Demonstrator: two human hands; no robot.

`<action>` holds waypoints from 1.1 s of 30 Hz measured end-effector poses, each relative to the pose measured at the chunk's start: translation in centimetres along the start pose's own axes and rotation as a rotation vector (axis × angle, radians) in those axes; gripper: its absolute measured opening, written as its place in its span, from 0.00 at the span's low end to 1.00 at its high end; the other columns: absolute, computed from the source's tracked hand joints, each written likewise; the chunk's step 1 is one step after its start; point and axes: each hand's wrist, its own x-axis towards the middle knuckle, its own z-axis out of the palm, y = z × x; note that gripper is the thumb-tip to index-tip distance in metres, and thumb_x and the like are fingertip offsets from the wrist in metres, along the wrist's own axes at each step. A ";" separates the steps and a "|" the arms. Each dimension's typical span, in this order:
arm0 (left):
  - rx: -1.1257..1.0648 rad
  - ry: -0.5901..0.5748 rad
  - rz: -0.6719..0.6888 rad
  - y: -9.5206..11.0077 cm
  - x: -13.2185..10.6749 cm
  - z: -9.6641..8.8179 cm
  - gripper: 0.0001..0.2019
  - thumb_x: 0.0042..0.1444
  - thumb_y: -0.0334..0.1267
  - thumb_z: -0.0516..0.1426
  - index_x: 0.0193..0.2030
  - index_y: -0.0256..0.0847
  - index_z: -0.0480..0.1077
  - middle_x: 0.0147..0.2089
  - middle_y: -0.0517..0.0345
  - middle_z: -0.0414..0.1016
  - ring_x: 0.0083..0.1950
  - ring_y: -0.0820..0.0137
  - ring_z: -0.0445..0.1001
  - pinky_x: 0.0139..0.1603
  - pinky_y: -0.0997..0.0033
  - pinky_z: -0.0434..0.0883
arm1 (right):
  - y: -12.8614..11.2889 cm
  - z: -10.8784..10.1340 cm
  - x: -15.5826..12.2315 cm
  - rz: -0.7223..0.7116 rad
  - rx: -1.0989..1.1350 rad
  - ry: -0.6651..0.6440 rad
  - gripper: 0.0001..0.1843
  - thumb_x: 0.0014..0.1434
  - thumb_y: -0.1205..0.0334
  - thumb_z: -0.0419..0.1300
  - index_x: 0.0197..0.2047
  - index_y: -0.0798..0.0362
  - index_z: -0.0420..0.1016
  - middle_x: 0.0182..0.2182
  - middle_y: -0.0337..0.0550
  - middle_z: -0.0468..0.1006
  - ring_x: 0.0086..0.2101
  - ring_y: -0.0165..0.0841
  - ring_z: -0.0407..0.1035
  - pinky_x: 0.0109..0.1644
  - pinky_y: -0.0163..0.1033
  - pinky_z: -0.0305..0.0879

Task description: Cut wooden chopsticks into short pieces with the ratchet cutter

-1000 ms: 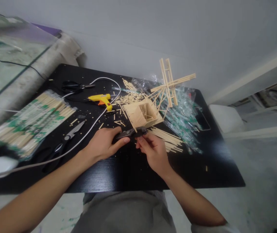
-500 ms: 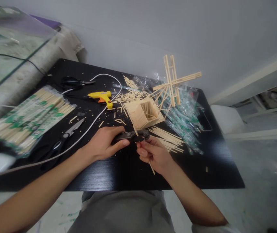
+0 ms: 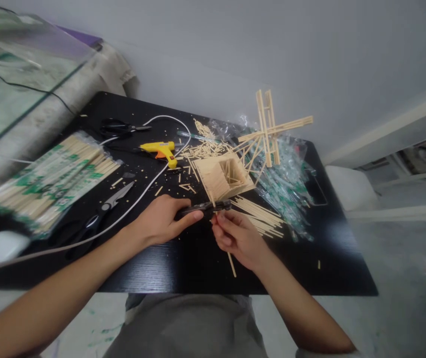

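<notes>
My left hand [image 3: 165,219] is closed around a pair of black pliers [image 3: 203,206], whose jaws point right. Pinched in the fingers of my right hand [image 3: 237,236] is a thin wooden chopstick [image 3: 231,263]. It slants down toward the table's front edge, and its upper end crosses the pliers' jaws. Whether the jaws bite into it cannot be made out. Just beyond the pliers stands a small wooden windmill model [image 3: 216,181] built of sticks, with crossed blades [image 3: 267,130]. Beside my right hand lie several loose chopsticks [image 3: 260,214].
A yellow glue gun [image 3: 162,149] with a white cord [image 3: 138,210] lies left of the model. Scissors [image 3: 118,196], a second pair of scissors [image 3: 123,128] and packed chopsticks [image 3: 56,179] are farther left. Cut stick pieces [image 3: 205,148] and plastic wrappers [image 3: 287,174] lie behind.
The pliers have turned slightly, and the chopstick in my right hand hangs a little lower. Both hands keep their hold; the whole view has shifted slightly.
</notes>
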 end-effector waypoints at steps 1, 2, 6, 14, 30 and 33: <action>0.002 -0.006 -0.010 0.0 0.0 -0.1 0.26 0.68 0.59 0.50 0.28 0.41 0.72 0.24 0.60 0.71 0.26 0.69 0.68 0.32 0.68 0.60 | -0.1 -0.1 -0.1 -0.037 -0.077 0.012 0.17 0.59 0.49 0.71 0.37 0.54 0.76 0.25 0.35 0.72 0.20 0.23 0.61 0.21 0.29 0.62; 0.005 -0.016 -0.018 0.0 0.1 -0.1 0.26 0.68 0.59 0.50 0.28 0.41 0.72 0.24 0.60 0.71 0.26 0.69 0.68 0.32 0.68 0.59 | -0.3 -0.3 -0.3 -0.083 -0.152 0.034 0.17 0.60 0.49 0.71 0.39 0.53 0.75 0.29 0.38 0.75 0.24 0.26 0.68 0.25 0.32 0.69; 0.003 -0.067 -0.008 -0.1 0.1 -0.2 0.28 0.68 0.60 0.49 0.26 0.41 0.68 0.23 0.60 0.69 0.25 0.71 0.66 0.30 0.68 0.57 | -1.3 -0.9 -1.0 -0.263 -0.314 0.112 0.29 0.52 0.59 0.77 0.55 0.43 0.71 0.51 0.43 0.77 0.37 0.32 0.78 0.40 0.41 0.83; -0.091 -0.137 0.044 0.3 -0.1 -0.1 0.29 0.71 0.58 0.44 0.24 0.41 0.64 0.20 0.62 0.63 0.23 0.73 0.60 0.28 0.67 0.54 | -2.5 -0.8 -0.8 -0.156 -0.234 -0.106 0.19 0.54 0.67 0.76 0.49 0.47 0.82 0.47 0.42 0.84 0.36 0.33 0.83 0.44 0.44 0.85; -0.028 -0.156 -0.028 0.7 0.0 -0.1 0.32 0.70 0.60 0.43 0.22 0.40 0.65 0.20 0.62 0.62 0.23 0.74 0.59 0.29 0.67 0.52 | -2.1 -1.3 -0.7 -0.114 -0.205 -0.096 0.24 0.51 0.68 0.78 0.52 0.48 0.82 0.33 0.38 0.86 0.35 0.35 0.84 0.45 0.42 0.85; 0.015 -0.138 -0.042 0.5 0.0 -0.1 0.32 0.70 0.61 0.44 0.22 0.40 0.65 0.20 0.61 0.63 0.23 0.73 0.60 0.30 0.67 0.52 | -2.1 -1.4 -0.7 -0.131 -0.227 -0.073 0.25 0.52 0.67 0.78 0.53 0.48 0.81 0.35 0.39 0.86 0.36 0.36 0.84 0.45 0.43 0.85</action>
